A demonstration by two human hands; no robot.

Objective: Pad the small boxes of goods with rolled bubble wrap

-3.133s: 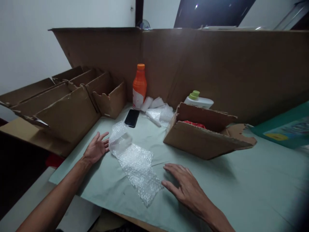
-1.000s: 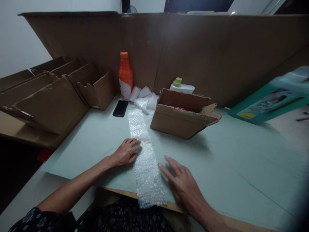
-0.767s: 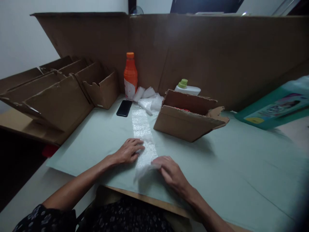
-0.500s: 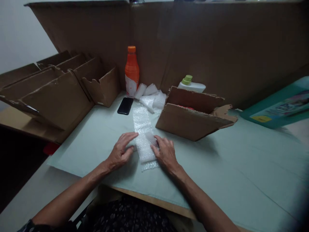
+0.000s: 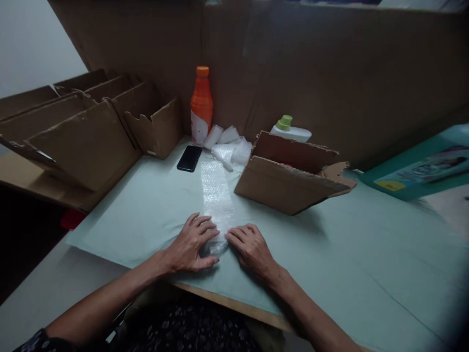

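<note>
A strip of bubble wrap [image 5: 217, 188] lies lengthwise on the pale green cloth, its near end curled up between my hands. My left hand [image 5: 192, 246] is at the left of that end, fingers spread and thumb held apart, fingertips at the wrap's edge. On the other side my right hand [image 5: 253, 250] has its fingers together and bent, the tips on the wrap's right edge; its thumb is hidden. Whether anything lies inside the curled end cannot be made out. Behind the strip sits a small pile of white, wrapped-looking pieces [image 5: 240, 150].
A black phone [image 5: 189, 158] lies left of the strip; an orange bottle [image 5: 202, 105] stands behind it. An open cardboard box [image 5: 280, 188] is at right, near a green-capped white bottle [image 5: 293, 132] and a tilted teal jug [image 5: 421, 164]. Cardboard bins [image 5: 84, 149] stand at left.
Both hands have come nearer to me. The flat folded piece at the strip's near end is now a curled end between them, and the left fingers have spread.
</note>
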